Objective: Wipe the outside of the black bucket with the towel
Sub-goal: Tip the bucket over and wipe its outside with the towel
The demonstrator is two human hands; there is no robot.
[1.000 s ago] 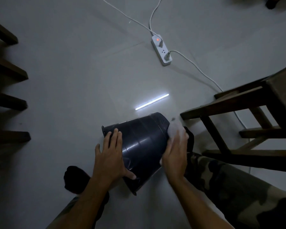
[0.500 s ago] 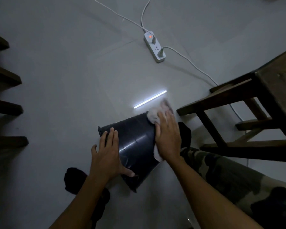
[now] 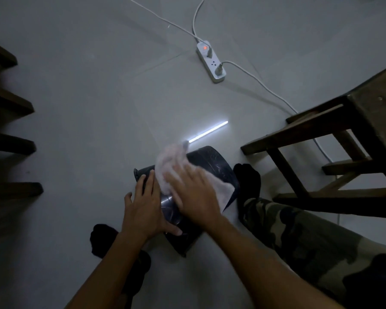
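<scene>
Now we press the white towel [image 3: 172, 168] under our flat right hand [image 3: 194, 192], swept leftward across the black bucket [image 3: 212, 161] lying on the floor, while our spread left hand [image 3: 143, 210] steadies it, covering fresh wall.

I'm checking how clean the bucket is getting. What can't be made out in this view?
- Head view: the bucket side under the towel and both hands is covered.
- Its inside and floor-facing side are turned away.
- Right hand is motion-blurred.
- Dim light hides any dirt.
</scene>
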